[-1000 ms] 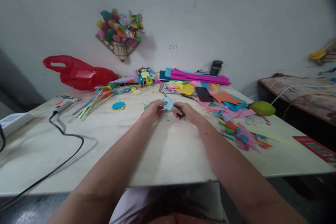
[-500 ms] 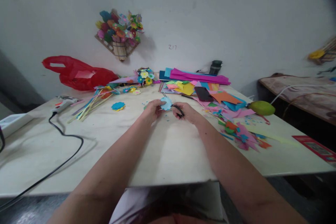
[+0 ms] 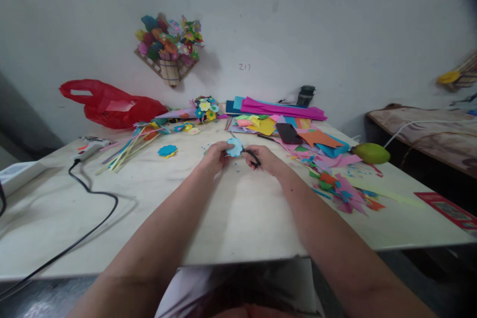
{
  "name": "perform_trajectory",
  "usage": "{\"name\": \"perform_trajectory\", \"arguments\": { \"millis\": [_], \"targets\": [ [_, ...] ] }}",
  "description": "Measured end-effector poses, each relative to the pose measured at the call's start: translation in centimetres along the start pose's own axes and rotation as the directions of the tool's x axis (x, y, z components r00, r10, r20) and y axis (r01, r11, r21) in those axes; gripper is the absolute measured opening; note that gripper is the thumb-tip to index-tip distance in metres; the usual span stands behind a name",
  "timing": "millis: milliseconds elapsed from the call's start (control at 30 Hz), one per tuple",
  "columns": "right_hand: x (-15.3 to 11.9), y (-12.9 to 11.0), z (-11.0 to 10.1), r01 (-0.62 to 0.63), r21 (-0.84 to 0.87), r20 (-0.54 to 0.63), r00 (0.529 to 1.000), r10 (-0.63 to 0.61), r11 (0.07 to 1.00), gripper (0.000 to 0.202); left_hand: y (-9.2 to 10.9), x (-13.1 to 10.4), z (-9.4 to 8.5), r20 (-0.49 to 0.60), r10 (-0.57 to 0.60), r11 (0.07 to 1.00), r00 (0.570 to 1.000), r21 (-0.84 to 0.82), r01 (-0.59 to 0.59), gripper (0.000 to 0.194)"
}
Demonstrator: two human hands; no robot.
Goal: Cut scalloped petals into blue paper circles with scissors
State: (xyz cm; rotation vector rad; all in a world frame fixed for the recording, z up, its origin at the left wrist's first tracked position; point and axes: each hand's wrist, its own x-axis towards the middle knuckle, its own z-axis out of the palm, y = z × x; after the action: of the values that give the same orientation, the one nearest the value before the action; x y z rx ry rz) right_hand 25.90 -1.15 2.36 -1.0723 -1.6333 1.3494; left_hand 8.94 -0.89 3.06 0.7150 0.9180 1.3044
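Observation:
Near the middle of the table, my left hand (image 3: 217, 155) pinches a light blue scallop-edged paper flower (image 3: 234, 147) by its left side. My right hand (image 3: 262, 158) is closed around black-handled scissors (image 3: 252, 155), whose blades point at the flower's right edge; the blade tips are hard to make out. Tiny blue paper snips (image 3: 206, 147) lie on the table beyond my left hand. To the left rests a darker blue paper flower (image 3: 167, 150) with yellow showing beneath it.
Coloured paper scraps (image 3: 343, 189), a phone (image 3: 288, 133) and a yellow-green object (image 3: 371, 153) lie to the right. Paper strips (image 3: 126, 151), a red plastic bag (image 3: 115, 107) and a corded tool (image 3: 91, 149) are on the left. Magenta sheets (image 3: 279, 108) lie at the back.
The light blue flower has shifted and turned slightly in my left hand. My right hand and the scissors have barely moved at its edge.

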Motion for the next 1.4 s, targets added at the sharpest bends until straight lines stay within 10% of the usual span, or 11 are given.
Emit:
{"name": "perform_trajectory", "arguments": {
  "millis": [633,1133,1400],
  "targets": [
    [0.2,0.3,0.0,-0.012,0.073,-0.023,1.000,0.014,0.997,0.006,0.0,0.7,-0.5,-0.051,0.039,0.997,0.998,0.063,-0.036,0.016],
    [0.6,0.2,-0.7,0.104,0.160,-0.239,0.969,-0.064,0.982,0.046,-0.4,0.9,-1.3,0.115,0.036,0.949,0.993,0.308,-0.070,0.022],
    [1.1,0.8,-1.0,0.219,0.133,-0.158,0.968,-0.197,0.967,0.050,-1.0,0.6,-0.8,0.222,-0.027,0.873,0.975,0.481,-0.086,0.020]
  ]
}}
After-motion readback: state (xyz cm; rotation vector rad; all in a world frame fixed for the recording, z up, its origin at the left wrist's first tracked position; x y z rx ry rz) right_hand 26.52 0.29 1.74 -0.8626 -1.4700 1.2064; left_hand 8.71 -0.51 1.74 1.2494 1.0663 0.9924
